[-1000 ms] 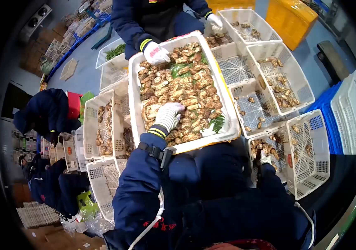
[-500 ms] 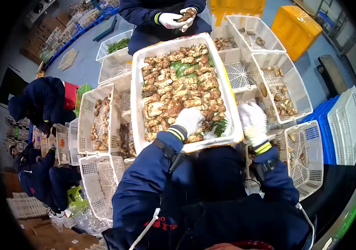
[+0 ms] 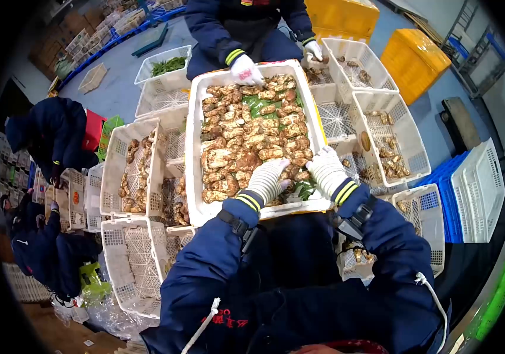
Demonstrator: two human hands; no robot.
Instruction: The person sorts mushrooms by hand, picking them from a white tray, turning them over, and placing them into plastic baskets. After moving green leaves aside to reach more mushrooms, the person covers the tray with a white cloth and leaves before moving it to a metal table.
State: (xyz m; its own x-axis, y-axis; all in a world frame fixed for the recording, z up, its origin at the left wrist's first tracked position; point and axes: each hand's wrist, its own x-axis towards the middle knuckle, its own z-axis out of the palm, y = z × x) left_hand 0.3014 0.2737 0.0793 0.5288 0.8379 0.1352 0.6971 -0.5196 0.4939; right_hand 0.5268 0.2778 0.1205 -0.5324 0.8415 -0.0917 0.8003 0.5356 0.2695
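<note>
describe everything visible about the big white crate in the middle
The big white crate looks like plastic and is rectangular. It sits among smaller slotted baskets, filled almost to the rim with brown mushrooms over green leaves. The left hand and right hand, both in white gloves, lie on its near end; a co-worker's gloved hand touches the far rim.
</note>
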